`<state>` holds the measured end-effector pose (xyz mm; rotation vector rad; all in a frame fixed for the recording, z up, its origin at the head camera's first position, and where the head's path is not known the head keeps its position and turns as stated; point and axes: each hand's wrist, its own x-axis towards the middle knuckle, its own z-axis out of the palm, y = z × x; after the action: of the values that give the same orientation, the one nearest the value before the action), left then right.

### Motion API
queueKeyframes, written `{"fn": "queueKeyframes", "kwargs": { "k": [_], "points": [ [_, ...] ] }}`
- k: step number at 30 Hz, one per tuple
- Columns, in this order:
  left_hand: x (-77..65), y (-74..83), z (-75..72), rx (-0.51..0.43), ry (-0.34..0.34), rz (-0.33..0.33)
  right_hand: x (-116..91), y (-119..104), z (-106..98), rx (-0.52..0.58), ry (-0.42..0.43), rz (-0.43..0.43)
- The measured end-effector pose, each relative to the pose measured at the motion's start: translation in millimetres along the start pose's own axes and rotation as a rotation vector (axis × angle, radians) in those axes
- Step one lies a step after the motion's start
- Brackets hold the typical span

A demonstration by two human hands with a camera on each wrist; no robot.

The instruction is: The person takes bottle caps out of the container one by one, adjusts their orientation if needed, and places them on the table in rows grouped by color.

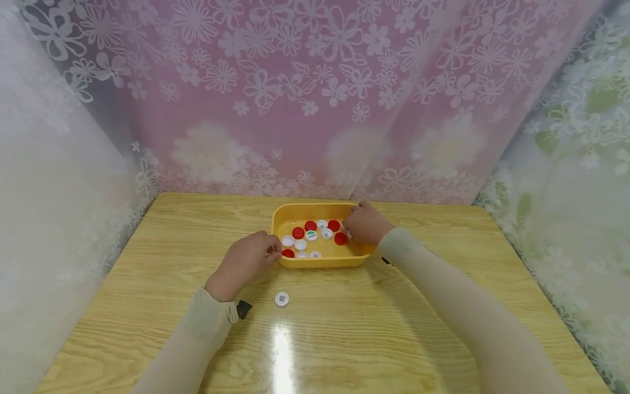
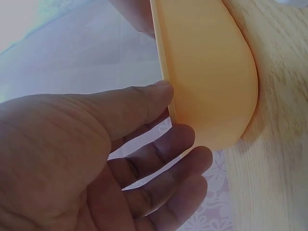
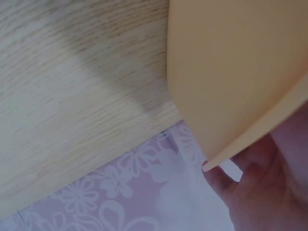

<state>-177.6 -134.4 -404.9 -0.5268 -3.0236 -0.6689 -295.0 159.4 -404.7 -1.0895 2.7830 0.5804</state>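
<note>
A yellow plastic tray [image 1: 325,262] with rounded corners stands near the back of the wooden table. Several red bottle caps [image 1: 298,233] and white bottle caps [image 1: 301,245] lie inside it. At the tray's left front corner, my left hand [image 1: 248,260] pinches the rim between thumb and index finger; its other fingers stay outside the wall, as the left wrist view shows. My right hand [image 1: 370,223] reaches over the right end, fingertips down among white caps; whether it grips one is hidden. In the right wrist view the tray wall [image 3: 231,72] covers most of that hand.
One white cap with a grey square [image 1: 282,299] lies on the table [image 1: 344,328] in front of the tray. A pink flowered curtain [image 1: 295,109] hangs close behind the table's far edge, with pale curtains [image 1: 581,164] on both sides.
</note>
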Motion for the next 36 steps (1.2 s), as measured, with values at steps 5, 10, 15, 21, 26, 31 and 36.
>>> {"fn": "queueKeyframes", "kwargs": {
  "k": [5,10,15,21,26,31,36],
  "points": [
    [-1.8,-0.6,-0.2,0.001,0.000,-0.003,3.7,3.6,3.2,0.079,0.004,0.020],
    [-2.5,-2.0,0.4,0.004,-0.002,-0.004,-2.1,4.0,-8.1,0.176,0.115,0.026],
    [-3.5,-2.1,1.1,0.005,0.007,-0.002,-21.6,-19.2,-42.5,0.291,0.279,0.008],
    [-3.0,-1.0,3.2,-0.019,0.001,-0.003,-55.0,-62.1,-73.1,0.405,0.550,-0.059],
    [-2.0,-2.2,3.4,-0.017,-0.002,-0.004,-76.9,-85.2,-80.7,0.452,0.718,-0.057],
    [-2.0,-3.4,1.1,-0.022,0.007,-0.004,-86.2,-98.5,-83.9,0.556,0.809,0.019],
    [-0.8,-3.9,-0.5,-0.024,0.023,0.018,-83.9,-109.8,-83.3,0.583,0.825,0.086]
  ]
}}
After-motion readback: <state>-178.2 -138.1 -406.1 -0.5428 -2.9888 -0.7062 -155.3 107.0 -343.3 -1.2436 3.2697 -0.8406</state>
